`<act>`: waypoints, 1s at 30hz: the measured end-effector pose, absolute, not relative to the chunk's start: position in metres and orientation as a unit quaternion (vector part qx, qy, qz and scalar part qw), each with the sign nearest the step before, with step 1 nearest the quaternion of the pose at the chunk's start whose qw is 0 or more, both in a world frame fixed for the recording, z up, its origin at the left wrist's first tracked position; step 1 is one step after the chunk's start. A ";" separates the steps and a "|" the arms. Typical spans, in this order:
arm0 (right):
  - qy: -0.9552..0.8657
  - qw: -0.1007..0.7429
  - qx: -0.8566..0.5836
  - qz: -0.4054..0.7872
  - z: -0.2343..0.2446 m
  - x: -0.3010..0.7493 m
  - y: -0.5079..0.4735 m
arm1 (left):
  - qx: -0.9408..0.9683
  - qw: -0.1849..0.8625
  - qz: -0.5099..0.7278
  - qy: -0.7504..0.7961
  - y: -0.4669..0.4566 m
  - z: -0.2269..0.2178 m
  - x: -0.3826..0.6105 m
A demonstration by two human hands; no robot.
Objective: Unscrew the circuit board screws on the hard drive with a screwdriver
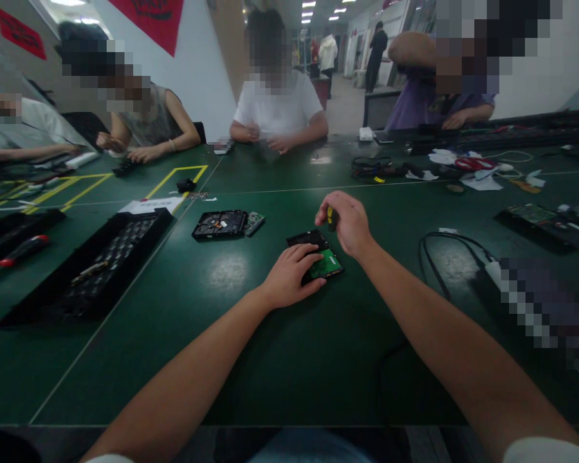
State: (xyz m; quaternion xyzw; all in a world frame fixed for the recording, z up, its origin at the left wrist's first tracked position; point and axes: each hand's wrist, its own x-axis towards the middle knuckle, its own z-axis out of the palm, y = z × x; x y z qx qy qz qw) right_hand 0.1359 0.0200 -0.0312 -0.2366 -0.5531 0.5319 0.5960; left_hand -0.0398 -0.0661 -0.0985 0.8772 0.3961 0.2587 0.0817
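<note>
A black hard drive (315, 253) with a green circuit board on top lies on the green table (270, 360) in front of me. My left hand (292, 275) rests on its near left side, fingers pressed flat over it. Just above the drive's far end, my right hand (347, 222) is closed around a small screwdriver (332, 219) with a yellow and black handle, held upright with the tip hidden behind the hand.
A second opened hard drive (220, 224) with a loose circuit board (254, 223) lies to the far left. A long black tray (94, 267) sits at left beside a red-handled screwdriver (23, 250). A black cable (439, 257) curls at right. Several people sit around the table's far side.
</note>
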 end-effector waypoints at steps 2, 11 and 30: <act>-0.551 0.596 -0.240 0.533 -0.032 0.136 0.021 | 0.877 0.081 0.260 0.396 -0.066 -0.099 -0.040; -0.519 0.624 -0.259 0.524 -0.032 0.135 0.022 | 0.879 0.080 0.261 0.391 -0.064 -0.101 -0.041; -0.537 0.624 -0.213 0.526 -0.036 0.136 0.024 | 0.882 0.072 0.252 0.391 -0.064 -0.103 -0.041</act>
